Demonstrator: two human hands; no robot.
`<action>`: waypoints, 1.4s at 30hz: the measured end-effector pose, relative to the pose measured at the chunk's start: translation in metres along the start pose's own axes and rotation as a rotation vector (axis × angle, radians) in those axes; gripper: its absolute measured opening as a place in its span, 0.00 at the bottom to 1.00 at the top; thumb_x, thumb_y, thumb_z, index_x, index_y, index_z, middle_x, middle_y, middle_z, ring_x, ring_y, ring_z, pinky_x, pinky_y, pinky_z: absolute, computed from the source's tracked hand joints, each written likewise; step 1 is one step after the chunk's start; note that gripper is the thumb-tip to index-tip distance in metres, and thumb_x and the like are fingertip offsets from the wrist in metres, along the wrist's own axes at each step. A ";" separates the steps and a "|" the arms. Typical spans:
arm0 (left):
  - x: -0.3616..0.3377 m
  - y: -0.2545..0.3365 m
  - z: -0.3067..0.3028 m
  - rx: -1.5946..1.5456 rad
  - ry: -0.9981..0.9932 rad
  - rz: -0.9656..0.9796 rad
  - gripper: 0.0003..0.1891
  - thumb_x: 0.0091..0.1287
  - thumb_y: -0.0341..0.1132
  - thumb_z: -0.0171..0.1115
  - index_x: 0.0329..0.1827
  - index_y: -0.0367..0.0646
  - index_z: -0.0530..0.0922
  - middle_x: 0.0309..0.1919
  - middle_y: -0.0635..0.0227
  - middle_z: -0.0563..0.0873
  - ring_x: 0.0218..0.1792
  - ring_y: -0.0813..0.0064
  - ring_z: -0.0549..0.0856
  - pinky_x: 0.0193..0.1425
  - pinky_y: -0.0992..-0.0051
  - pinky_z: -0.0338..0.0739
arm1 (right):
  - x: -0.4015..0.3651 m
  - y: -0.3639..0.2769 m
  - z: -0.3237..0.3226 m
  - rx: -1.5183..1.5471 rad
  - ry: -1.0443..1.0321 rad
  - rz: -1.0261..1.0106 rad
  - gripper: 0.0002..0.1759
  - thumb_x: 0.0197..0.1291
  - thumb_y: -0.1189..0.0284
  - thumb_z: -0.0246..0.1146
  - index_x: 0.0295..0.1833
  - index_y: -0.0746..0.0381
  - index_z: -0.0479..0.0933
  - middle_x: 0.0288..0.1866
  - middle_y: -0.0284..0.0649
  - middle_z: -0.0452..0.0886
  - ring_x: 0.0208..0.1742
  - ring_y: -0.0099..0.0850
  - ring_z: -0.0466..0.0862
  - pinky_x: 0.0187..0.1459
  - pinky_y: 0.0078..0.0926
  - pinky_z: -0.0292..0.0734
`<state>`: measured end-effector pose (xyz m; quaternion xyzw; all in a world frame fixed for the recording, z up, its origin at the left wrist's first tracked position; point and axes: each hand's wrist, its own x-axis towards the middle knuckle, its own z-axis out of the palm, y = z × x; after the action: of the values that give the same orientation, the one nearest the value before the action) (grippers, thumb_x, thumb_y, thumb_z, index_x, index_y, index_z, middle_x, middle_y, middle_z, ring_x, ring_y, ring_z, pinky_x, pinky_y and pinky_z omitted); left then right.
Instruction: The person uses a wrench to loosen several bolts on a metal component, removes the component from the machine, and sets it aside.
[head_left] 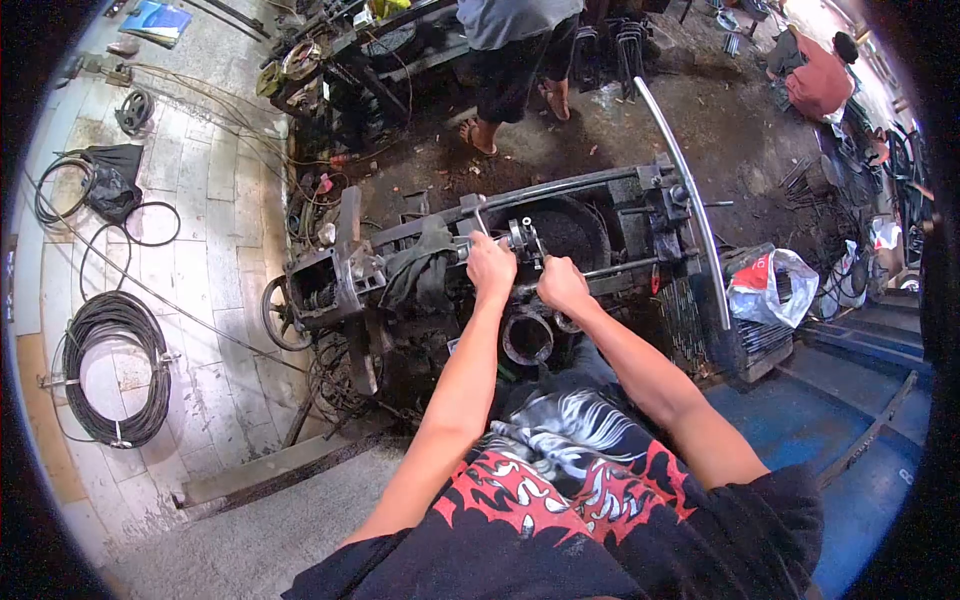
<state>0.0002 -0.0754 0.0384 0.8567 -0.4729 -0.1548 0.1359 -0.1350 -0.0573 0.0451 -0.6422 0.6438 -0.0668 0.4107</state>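
Observation:
In front of me stands a greasy, lathe-like machine (625, 182) with long rails and a metal carriage (522, 236) in its middle. My left hand (491, 265) is closed at the carriage's left side, round a metal lever (480, 216) whose end sticks up past the fingers. At the carriage's right side my right hand (562, 284) is also closed; its fingers hide whatever is in them. A dark rag (422, 268) drapes over the rails, left of my left hand. Below the hands sits a round metal ring (527, 339).
A long shiny tube (684, 170) crosses the machine's right end. Coiled black cable (115, 368) lies on the left tiles. A plastic bag (770, 287) sits at right by the metal rods (684, 318). One person (520, 60) stands beyond the machine; another (815, 75) crouches far right.

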 end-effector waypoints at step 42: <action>0.013 0.001 -0.001 0.126 -0.103 0.069 0.24 0.57 0.36 0.71 0.47 0.30 0.69 0.37 0.45 0.86 0.41 0.47 0.87 0.47 0.54 0.82 | 0.000 0.002 0.000 -0.016 -0.014 0.015 0.14 0.52 0.77 0.56 0.41 0.72 0.81 0.44 0.64 0.82 0.49 0.58 0.83 0.53 0.51 0.78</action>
<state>0.0062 -0.0871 0.0384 0.8375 -0.5175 -0.1640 0.0626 -0.1366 -0.0569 0.0435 -0.6410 0.6463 -0.0540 0.4104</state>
